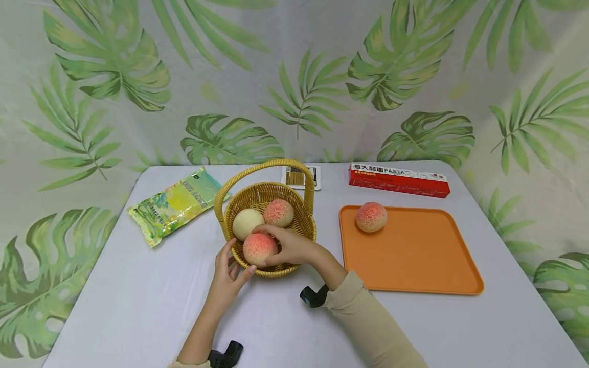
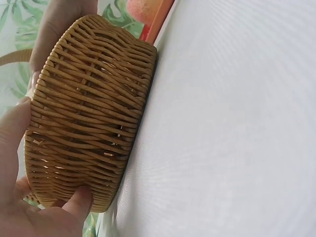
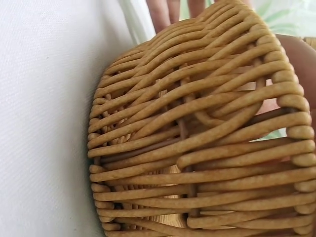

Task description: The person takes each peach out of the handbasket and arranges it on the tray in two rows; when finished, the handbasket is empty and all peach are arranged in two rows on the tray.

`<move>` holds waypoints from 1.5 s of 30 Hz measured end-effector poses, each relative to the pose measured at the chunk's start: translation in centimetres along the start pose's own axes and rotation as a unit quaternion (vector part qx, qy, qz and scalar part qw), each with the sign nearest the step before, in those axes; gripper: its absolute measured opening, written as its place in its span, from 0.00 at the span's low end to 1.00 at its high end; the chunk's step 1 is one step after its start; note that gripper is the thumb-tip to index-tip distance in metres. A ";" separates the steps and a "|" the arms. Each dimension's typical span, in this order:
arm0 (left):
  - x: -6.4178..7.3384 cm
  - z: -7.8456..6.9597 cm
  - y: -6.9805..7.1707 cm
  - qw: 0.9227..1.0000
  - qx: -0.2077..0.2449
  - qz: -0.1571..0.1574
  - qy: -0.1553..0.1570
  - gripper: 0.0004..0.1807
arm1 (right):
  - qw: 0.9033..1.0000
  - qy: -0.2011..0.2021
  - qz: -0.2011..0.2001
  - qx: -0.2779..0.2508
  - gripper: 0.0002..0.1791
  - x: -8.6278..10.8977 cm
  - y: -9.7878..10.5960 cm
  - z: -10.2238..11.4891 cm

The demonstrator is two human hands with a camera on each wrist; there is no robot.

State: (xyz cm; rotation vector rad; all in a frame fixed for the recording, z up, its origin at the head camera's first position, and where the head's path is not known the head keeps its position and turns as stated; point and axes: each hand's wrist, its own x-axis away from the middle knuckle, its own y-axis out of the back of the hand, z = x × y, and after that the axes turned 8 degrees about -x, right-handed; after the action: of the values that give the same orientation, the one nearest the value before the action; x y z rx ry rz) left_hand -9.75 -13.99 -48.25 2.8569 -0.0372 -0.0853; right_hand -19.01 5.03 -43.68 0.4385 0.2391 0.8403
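Pink and round, one peach [image 1: 257,249] is in the right hand's grip [image 1: 294,246]. The left hand [image 1: 225,277] holds the basket [image 1: 272,274].

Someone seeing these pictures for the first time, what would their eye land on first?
Probably the wicker basket near the middle of the head view, where the right hand grips a pink-flushed peach and the left hand holds the near-left side. Next, perhaps, the bright orange tray on the right, with a lone peach near its far left corner.
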 end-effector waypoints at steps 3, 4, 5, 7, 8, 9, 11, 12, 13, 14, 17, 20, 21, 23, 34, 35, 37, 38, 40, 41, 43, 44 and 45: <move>0.0 0.0 0.0 1.000 -0.001 -0.001 0.003 0.44 | 1.000 0.006 -0.013 -0.012 0.35 0.1 0.0 0.1; 0.0 0.0 0.0 1.000 0.000 -0.001 0.003 0.44 | 1.000 0.008 -0.017 -0.016 0.35 0.2 0.0 0.2; 0.0 0.0 0.0 1.000 0.001 -0.002 0.004 0.44 | 0.999 0.009 -0.021 -0.024 0.35 0.2 0.0 0.3; 0.0 0.0 0.1 1.000 0.003 -0.002 0.004 0.44 | 0.999 0.015 -0.032 -0.032 0.35 0.6 0.2 1.3; 0.0 0.1 0.1 1.000 0.005 -0.002 0.004 0.44 | 0.998 0.019 -0.038 -0.035 0.35 0.8 0.3 1.9; 0.0 0.1 0.1 1.000 0.005 -0.003 0.004 0.44 | 0.998 0.023 -0.046 -0.036 0.35 1.0 0.4 2.5; 0.0 0.1 0.1 1.000 0.008 -0.003 0.002 0.44 | 0.997 0.030 -0.064 -0.041 0.36 1.6 0.6 3.8; 0.0 0.0 0.1 1.000 0.009 -0.002 0.001 0.44 | 0.996 0.035 -0.075 -0.039 0.36 1.9 0.7 4.5; 0.0 -0.2 0.2 1.000 0.011 0.000 0.002 0.44 | 0.995 0.040 -0.086 -0.040 0.36 2.2 0.9 5.1; 0.1 -0.5 0.2 1.000 0.014 0.001 0.003 0.44 | 0.993 0.041 -0.096 -0.046 0.36 2.5 1.0 5.3; 0.3 -1.7 0.3 1.000 0.017 0.009 0.011 0.44 | 0.988 0.056 -0.131 -0.067 0.37 3.7 1.5 5.9; 0.2 -1.7 0.2 1.000 0.016 0.010 0.012 0.44 | 0.979 0.080 -0.171 -0.082 0.38 5.2 2.5 6.2; 0.2 -1.5 0.2 1.000 0.014 0.009 0.012 0.44 | 0.975 0.090 -0.187 -0.083 0.38 5.8 2.9 6.3; 0.0 -0.7 0.2 1.000 0.012 0.007 0.009 0.44 | 0.966 0.106 -0.222 -0.085 0.39 7.0 3.8 6.2; -0.1 0.3 0.1 1.000 0.010 0.001 0.007 0.44 | 0.911 0.057 -0.404 -0.055 0.48 13.8 9.6 1.2; 0.0 0.2 0.1 1.000 0.008 0.000 0.008 0.44 | 0.905 0.042 -0.421 -0.047 0.47 14.3 10.1 1.1; 0.0 0.0 0.2 1.000 0.009 0.002 0.009 0.44 | 0.891 0.014 -0.453 -0.035 0.45 15.2 11.0 0.6; 0.0 -0.1 0.2 1.000 0.010 0.003 0.010 0.44 | 0.884 0.000 -0.466 -0.028 0.45 15.7 11.4 0.1; 0.1 -0.7 0.2 1.000 0.015 0.006 0.012 0.44 | 0.871 -0.027 -0.490 -0.015 0.44 16.5 12.3 -1.5; 0.1 -1.0 0.3 1.000 0.018 0.008 0.012 0.44 | 0.864 -0.037 -0.502 -0.014 0.44 17.0 12.6 -2.5; 0.3 -1.9 0.3 1.000 0.021 0.011 0.012 0.44 | 0.852 -0.055 -0.521 -0.014 0.44 17.8 13.3 -4.8; 0.4 -2.3 0.4 1.000 0.021 0.012 0.012 0.44 | 0.847 -0.065 -0.528 -0.018 0.44 18.3 13.6 -6.1; 0.4 -2.6 0.4 1.000 0.021 0.013 0.012 0.44 | 0.841 -0.076 -0.535 -0.023 0.43 18.7 13.8 -7.3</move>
State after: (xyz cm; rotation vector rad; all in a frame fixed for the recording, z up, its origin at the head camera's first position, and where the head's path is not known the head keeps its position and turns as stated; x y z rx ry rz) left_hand -9.14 -13.62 -45.64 2.8972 -0.0713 -0.0456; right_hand -18.74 29.38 -44.31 0.2545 0.2679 -0.2942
